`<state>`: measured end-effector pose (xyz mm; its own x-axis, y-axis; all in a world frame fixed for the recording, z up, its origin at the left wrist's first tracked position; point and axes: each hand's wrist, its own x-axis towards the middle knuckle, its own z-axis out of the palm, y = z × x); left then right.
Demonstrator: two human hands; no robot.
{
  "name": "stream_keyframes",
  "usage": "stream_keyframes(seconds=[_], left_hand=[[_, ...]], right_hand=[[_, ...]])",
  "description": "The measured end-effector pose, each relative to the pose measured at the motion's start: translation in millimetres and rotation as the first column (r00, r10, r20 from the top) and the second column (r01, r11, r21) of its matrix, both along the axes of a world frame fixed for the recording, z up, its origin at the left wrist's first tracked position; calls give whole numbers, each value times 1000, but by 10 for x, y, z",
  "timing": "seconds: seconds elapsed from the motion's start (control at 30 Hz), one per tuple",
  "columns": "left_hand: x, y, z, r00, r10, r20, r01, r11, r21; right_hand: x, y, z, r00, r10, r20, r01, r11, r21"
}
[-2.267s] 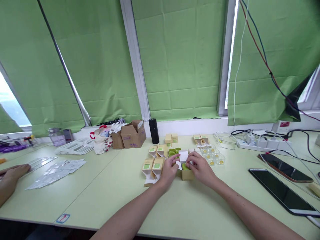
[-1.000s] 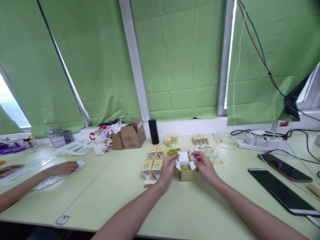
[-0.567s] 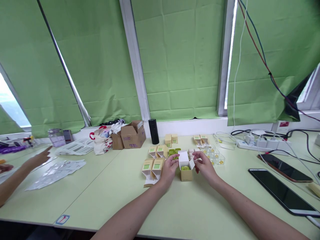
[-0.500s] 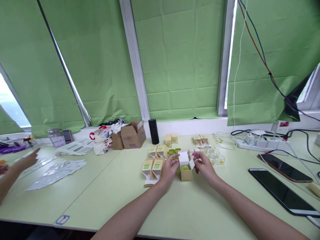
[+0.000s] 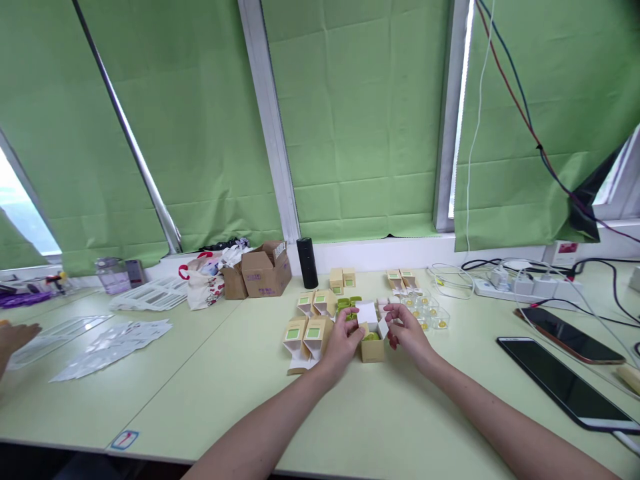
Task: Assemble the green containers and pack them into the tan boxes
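A small cardboard box stands upright on the table between my hands, its white lid flap raised at the back. Inside it sits a round yellow-green item. My left hand grips the box at its left side, thumb by the opening. On the opposite side, my right hand has its fingers closed at the white side flap. Several flat-folded boxes with green labels lie left of my left hand. Green jars and clear cups with yellow contents are partly hidden behind my hands.
Two phones and a power strip with cables lie at the right. A black cylinder and an open carton stand along the wall. Another person's hand is at the far left, near plastic sheets.
My left thumb has come down to the box's left edge by the opening. My right hand has hardly moved. The other person's hand has drawn back to the left and lower.
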<state>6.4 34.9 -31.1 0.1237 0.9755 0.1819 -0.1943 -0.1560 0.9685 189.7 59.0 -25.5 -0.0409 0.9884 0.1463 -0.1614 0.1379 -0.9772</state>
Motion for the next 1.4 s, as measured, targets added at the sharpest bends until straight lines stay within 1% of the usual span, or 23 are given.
stream_keyframes(seconds=[0.33,0.53,0.7,0.8,1.0,1.1,1.23,1.4], left_hand=[[14,22,-33,999,1,-35,0,999,47],[23,23,-28,999,4,-34,-4,1000,21],[19,10,-13,999,5,-34,-5,1000,5],[24,2,0,999,-6,-38,6,1000,14],[37,-1,0,999,6,-42,-5,1000,20],[35,-7,5,999,4,-48,-3,1000,23],[31,-12,18,998,-12,-66,15,999,35],[28,-6,4,998,0,-70,2,999,34]], right_hand=[[-5,-17,3,1000,13,-6,-13,1000,-28],[-12,-45,12,999,44,-23,-44,999,-28],[-9,-62,5,996,88,10,-87,996,-18],[-19,-39,-40,994,104,31,-104,995,-10],[-50,69,-223,993,96,65,-97,995,8],[-53,105,-286,991,96,88,-99,995,24],[-52,108,-298,989,100,107,-103,994,21],[-58,78,-268,987,105,121,-107,994,11]])
